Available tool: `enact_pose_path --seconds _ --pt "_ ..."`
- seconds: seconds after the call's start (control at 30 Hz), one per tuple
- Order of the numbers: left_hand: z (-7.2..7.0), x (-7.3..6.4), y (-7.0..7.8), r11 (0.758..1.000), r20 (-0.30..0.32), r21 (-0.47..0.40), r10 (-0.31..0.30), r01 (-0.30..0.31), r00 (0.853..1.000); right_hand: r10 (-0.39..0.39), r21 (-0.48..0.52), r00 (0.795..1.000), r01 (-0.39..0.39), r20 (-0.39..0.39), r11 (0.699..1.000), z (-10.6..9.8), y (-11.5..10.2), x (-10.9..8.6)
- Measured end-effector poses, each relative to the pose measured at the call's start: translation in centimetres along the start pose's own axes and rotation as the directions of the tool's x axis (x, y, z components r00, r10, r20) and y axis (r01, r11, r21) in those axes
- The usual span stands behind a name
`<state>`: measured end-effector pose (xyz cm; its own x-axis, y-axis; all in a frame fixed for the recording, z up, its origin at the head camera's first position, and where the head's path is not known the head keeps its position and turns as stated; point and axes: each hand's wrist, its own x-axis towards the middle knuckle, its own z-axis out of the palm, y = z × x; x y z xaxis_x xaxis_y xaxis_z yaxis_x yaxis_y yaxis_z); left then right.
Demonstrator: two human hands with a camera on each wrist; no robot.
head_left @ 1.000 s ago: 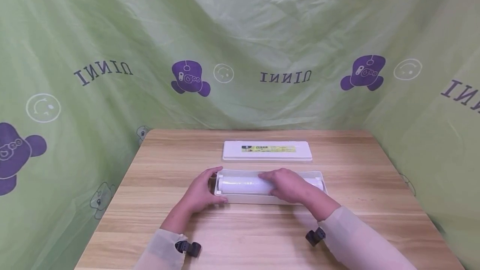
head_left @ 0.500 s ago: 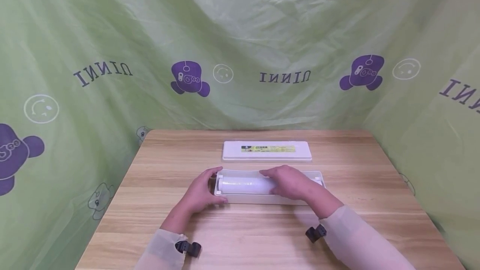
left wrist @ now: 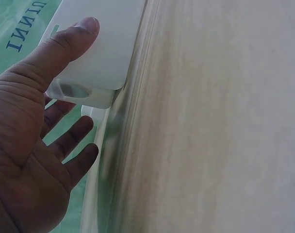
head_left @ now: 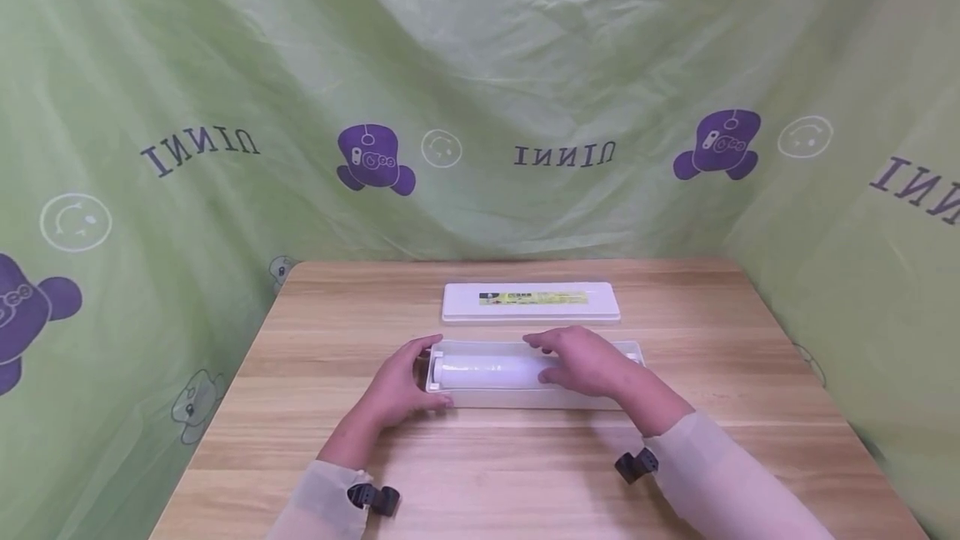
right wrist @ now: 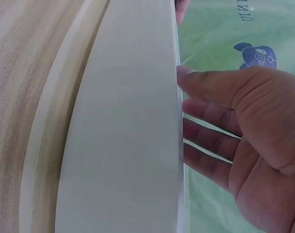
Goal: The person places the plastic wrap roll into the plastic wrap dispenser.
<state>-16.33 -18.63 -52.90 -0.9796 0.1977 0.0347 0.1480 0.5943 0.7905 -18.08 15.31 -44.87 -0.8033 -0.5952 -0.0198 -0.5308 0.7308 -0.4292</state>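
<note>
A long white open-topped box (head_left: 480, 398) lies crosswise on the table. Inside it sits a shiny whitish roll (head_left: 487, 372), which looks like cling film. My left hand (head_left: 397, 386) grips the box's left end, thumb on the front wall and index finger at the back corner. The left wrist view shows that thumb pressed on the white wall, the other fingers spread below the end. Over the middle of the roll is my right hand (head_left: 588, 363), thumb and fingers apart and nothing held between them. In the right wrist view its fingertips are partly hidden behind the front wall.
A white lid (head_left: 528, 312) with a yellow-green label lies flat behind the box. The wooden table (head_left: 315, 307) is enclosed by green printed curtains (head_left: 480, 65) at the back and sides.
My right hand has come up a little off the roll and shifted slightly right, with thumb and fingers parting. My left hand stays on the box's end. The head view has turned slightly.
</note>
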Motion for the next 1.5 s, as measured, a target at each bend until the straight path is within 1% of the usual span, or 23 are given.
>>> enact_pose_path --seconds 0.2,0.43,0.73,0.93,1.1,1.4,1.5 --pt "-0.1 0.0 -0.1 1.0 -0.004 0.006 0.002 -0.002 1.0 -0.003 0.007 0.998 0.004 -0.059 1.0 0.2 0.3 -0.6" --pt "-0.1 -0.1 0.1 1.0 0.0 0.003 -0.003 0.003 1.0 -0.04 0.006 0.992 0.041 -0.121 0.999 0.6 0.8 -1.4" --pt "0.0 -0.1 0.2 1.0 0.0 -0.003 -0.015 0.015 1.0 -0.058 -0.016 0.985 0.056 -0.163 0.998 1.2 1.7 -2.3" --pt "0.0 -0.1 0.1 1.0 0.001 -0.002 -0.01 0.01 1.0 -0.055 -0.026 0.98 0.051 -0.192 0.998 1.4 2.3 -2.9" --pt "0.1 -0.1 0.0 1.0 0.001 0.001 -0.005 0.005 1.0 -0.037 -0.008 0.975 0.036 -0.217 0.999 1.5 2.6 -3.6" --pt "0.1 -0.1 0.2 1.0 -0.001 -0.005 0.0 0.0 1.0 -0.012 -0.009 0.965 0.01 -0.261 1.0 1.6 3.5 -4.6" --pt "0.1 -0.1 0.2 1.0 -0.002 0.002 0.001 -0.001 1.0 0.002 -0.006 0.965 -0.004 -0.263 1.0 1.6 3.7 -4.8"
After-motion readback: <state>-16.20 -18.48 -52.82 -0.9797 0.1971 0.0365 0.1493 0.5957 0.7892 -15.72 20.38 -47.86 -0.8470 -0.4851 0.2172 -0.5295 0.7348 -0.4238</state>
